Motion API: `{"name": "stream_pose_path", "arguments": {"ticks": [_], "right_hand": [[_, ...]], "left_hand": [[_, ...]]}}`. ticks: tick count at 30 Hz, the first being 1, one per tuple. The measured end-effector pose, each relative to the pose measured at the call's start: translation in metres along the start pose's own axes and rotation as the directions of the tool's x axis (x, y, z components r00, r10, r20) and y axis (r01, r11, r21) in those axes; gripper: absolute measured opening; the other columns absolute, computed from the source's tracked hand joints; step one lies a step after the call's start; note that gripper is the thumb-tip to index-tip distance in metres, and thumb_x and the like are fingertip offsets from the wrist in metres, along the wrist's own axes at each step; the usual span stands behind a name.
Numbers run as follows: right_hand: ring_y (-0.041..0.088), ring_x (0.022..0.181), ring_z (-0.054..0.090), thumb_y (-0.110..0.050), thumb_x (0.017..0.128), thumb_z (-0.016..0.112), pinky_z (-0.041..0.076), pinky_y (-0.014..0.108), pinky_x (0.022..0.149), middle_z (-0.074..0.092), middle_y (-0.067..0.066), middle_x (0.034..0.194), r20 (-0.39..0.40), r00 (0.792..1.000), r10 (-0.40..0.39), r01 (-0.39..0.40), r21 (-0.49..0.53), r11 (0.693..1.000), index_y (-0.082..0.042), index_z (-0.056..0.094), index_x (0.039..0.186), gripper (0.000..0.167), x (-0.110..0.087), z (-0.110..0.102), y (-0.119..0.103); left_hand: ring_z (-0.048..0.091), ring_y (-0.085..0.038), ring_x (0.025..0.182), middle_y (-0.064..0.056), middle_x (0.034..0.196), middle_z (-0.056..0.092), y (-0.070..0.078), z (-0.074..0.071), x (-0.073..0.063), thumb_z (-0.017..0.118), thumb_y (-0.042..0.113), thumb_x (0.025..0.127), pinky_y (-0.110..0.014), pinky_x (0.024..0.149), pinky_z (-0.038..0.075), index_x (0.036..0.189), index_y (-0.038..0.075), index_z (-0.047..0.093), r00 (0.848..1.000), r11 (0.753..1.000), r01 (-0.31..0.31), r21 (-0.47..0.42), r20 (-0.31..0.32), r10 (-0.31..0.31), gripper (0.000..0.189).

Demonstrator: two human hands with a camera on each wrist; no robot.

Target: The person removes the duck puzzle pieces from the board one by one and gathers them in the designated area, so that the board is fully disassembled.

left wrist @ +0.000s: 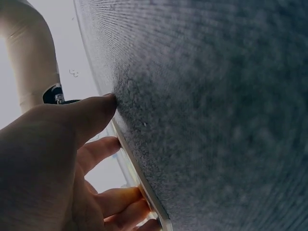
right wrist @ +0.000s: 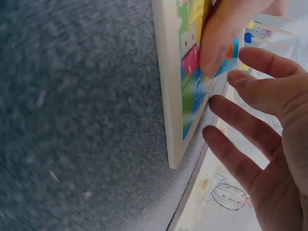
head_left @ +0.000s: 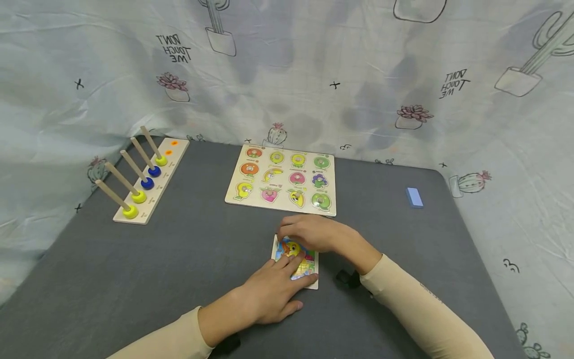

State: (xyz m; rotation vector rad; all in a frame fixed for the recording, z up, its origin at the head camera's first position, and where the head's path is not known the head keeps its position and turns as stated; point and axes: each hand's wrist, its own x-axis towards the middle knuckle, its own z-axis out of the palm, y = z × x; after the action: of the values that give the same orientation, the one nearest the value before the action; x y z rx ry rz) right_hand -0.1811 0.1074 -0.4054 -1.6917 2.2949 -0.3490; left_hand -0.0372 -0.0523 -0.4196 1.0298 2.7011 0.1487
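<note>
A small wooden picture puzzle (head_left: 306,269), with a yellow cartoon figure on blue, lies on the table in front of me. My left hand (head_left: 273,290) rests over its lower left part, fingers spread and pressing on the picture, with the thumb on the table beside it. At the puzzle's top edge is my right hand (head_left: 314,232), its fingers bent loosely over the upper left corner. In the right wrist view the right hand's fingers (right wrist: 245,120) are spread at the far edge of the puzzle frame (right wrist: 168,96), with nothing visible between them.
Just beyond the puzzle lies a fruit peg board (head_left: 280,182). At the back left stands a wooden peg stand (head_left: 152,192) with yellow and blue rings. A blue-white block (head_left: 414,197) sits at the right. A patterned cloth (head_left: 287,70) hangs behind the dark table (head_left: 188,249).
</note>
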Motion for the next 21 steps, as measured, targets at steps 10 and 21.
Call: {"name": "stream_pose_path", "arguments": {"ticks": [10,21], "right_hand": [[0.004,0.103,0.061,-0.011,0.105,0.057,0.050,0.028,0.095,0.068,-0.009,0.114,-0.089,0.995,-0.043,0.055,0.139,0.989,-0.018,0.072,0.113,0.018,-0.003,0.008,0.010],[0.005,0.099,0.064,-0.015,0.105,0.059,0.053,0.027,0.090,0.070,-0.005,0.112,-0.055,0.998,0.042,-0.016,0.401,0.916,-0.013,0.073,0.115,0.017,0.005,0.012,0.022]], "left_hand": [[0.034,-0.032,0.150,-0.012,0.169,0.024,0.000,0.002,0.001,0.056,0.052,0.102,-0.050,0.112,0.041,0.158,0.038,0.038,1.000,1.000,0.002,0.007,0.004,-0.002,0.060],[0.036,-0.030,0.147,-0.011,0.167,0.028,-0.001,0.003,0.000,0.056,0.053,0.102,-0.048,0.112,0.042,0.158,0.038,0.039,1.000,1.000,-0.013,0.028,-0.013,0.013,0.060]]}}
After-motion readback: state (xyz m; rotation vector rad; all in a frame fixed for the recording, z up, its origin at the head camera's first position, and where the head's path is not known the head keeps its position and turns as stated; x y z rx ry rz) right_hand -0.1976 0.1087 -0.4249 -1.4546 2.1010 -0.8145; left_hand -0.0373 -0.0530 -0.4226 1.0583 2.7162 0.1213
